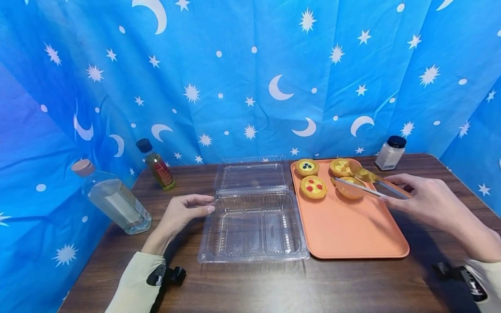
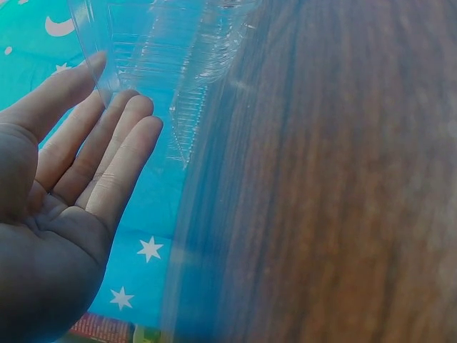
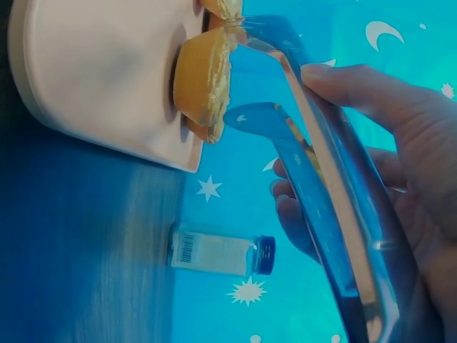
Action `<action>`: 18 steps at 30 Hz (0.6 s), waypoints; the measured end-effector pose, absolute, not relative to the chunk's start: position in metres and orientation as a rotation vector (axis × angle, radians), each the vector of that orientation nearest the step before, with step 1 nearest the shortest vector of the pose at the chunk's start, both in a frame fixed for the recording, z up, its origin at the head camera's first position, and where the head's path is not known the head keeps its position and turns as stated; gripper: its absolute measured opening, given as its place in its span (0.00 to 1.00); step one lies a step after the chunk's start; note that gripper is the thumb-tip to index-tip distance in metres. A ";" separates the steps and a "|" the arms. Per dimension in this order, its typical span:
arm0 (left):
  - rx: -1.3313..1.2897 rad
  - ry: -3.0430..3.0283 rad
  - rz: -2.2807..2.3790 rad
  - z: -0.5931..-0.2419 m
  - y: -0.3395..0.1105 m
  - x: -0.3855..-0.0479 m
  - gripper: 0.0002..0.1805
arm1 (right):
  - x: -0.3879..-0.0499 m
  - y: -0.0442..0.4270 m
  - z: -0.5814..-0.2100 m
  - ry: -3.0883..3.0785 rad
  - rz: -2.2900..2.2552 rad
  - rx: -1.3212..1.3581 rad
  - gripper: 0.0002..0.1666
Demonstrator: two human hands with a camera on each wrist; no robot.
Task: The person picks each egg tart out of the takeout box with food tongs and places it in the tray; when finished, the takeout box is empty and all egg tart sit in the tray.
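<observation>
My right hand [image 1: 428,195] holds metal tongs [image 1: 377,181], thumb on one arm and fingers on the other. The tongs' arms stand apart, their tips at the near right egg tart [image 1: 349,189]; I cannot tell whether they touch it. That tart sits on an orange tray [image 1: 352,230] with a fruit-topped tart [image 1: 339,167] behind it. Left of these are a tart with red pieces [image 1: 313,187] and one with dark berries [image 1: 307,167]. My left hand [image 1: 184,216] pinches the left rim of a clear plastic clamshell box [image 1: 254,230], whose lid [image 1: 252,175] lies folded back.
A large clear bottle [image 1: 117,202] and a small oil bottle [image 1: 158,167] stand at the left of the brown table [image 1: 250,287]. A black-capped jar [image 1: 390,154] stands behind the right hand. The blue star-and-moon curtain [image 1: 235,78] hangs along the table's back.
</observation>
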State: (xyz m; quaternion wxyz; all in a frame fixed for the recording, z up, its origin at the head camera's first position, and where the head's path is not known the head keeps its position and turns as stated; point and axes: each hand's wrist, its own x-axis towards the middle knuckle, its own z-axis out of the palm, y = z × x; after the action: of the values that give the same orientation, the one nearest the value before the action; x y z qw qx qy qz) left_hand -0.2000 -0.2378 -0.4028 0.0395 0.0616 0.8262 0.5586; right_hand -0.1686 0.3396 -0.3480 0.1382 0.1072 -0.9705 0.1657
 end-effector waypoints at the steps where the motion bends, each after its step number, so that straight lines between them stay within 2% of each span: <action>1: 0.187 2.533 1.711 -0.403 -0.238 -0.200 0.23 | -0.168 0.339 -0.348 -2.796 0.483 0.312 0.32; 8: 0.188 2.538 1.711 -0.402 -0.239 -0.199 0.23 | -0.167 0.338 -0.343 -2.777 0.487 0.294 0.31; 18: 0.191 2.536 1.715 -0.404 -0.237 -0.200 0.22 | -0.164 0.341 -0.340 -2.779 0.526 0.158 0.36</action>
State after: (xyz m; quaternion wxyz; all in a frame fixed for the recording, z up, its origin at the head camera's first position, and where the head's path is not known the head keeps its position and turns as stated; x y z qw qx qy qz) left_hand -0.2001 -0.2374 -0.4044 0.0369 0.0621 0.8261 0.5588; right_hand -0.1638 0.3413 -0.3397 0.1538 0.0551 -0.9693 0.1837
